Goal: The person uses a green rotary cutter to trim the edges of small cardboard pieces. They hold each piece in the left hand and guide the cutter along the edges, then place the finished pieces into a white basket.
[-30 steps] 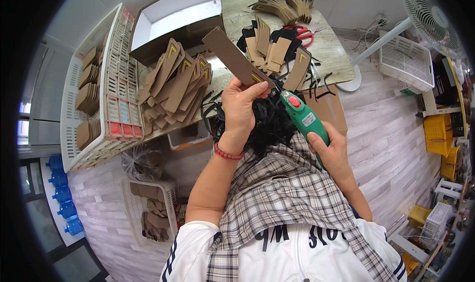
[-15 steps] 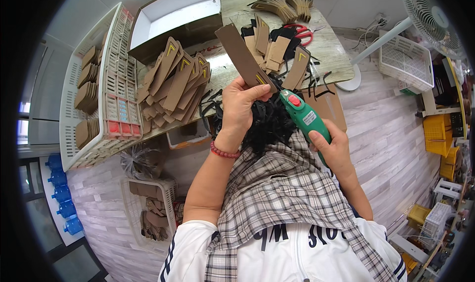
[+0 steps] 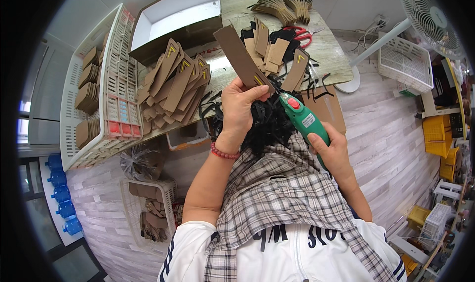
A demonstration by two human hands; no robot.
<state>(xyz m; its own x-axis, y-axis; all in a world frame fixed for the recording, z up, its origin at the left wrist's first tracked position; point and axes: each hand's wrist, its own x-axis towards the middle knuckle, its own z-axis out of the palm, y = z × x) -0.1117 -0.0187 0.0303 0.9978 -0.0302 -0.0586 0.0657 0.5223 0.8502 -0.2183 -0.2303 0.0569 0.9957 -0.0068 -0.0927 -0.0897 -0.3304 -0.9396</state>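
Note:
My left hand (image 3: 239, 103) pinches the near end of a flat brown strip (image 3: 237, 51) with a yellow mark, its far end pointing up and left over the table. Wrapped around the green electric scissors (image 3: 303, 114) with a red button is my right hand (image 3: 332, 147). The tool's tip meets the strip's near end beside my left thumb; the exact contact is too small to make out. Beneath both hands, a heap of black trimmings (image 3: 267, 126) lies on my plaid apron (image 3: 277, 183).
Brown marked pieces (image 3: 178, 84) are piled on the table's left, beside a white crate (image 3: 118, 79) and an open box (image 3: 178, 17). Red-handled scissors (image 3: 303, 34) and fanned bundles (image 3: 282, 7) lie farther back. A fan (image 3: 430, 17) stands at the right; another crate (image 3: 148, 212) is on the floor.
The green electric scissors and the strip have shifted very slightly. Both hands keep their grips, and the piles look the same.

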